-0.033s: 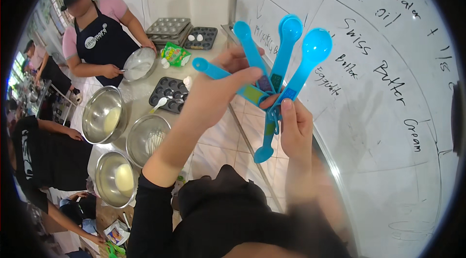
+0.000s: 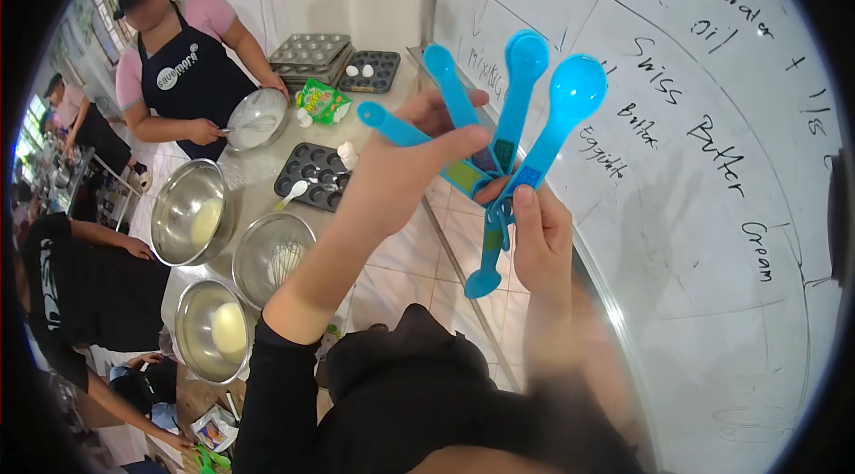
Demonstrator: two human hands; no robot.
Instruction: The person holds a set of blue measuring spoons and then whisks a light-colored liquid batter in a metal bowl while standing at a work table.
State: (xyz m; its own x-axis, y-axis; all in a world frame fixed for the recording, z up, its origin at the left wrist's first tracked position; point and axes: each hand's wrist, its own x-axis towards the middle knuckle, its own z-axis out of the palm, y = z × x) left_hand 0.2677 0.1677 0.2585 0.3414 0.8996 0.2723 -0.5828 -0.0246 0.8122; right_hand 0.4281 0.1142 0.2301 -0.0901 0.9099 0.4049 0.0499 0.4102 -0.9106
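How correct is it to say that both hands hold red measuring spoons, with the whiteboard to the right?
The colour is wrong: the head view shows blue measuring spoons. The left hand and right hand do hold them, with the whiteboard to the right.

A whisk (image 2: 286,260) rests in one steel bowl (image 2: 253,247) on the tabletop (image 2: 256,184); two adjacent bowls (image 2: 193,331) contain pale yellow material (image 2: 229,329). A dark muffin tin (image 2: 305,168) lies near a green packet (image 2: 322,102). A written-on whiteboard (image 2: 677,242) occupies the right side of the view.

Blue spoons (image 2: 510,128); fanned, seemingly linked
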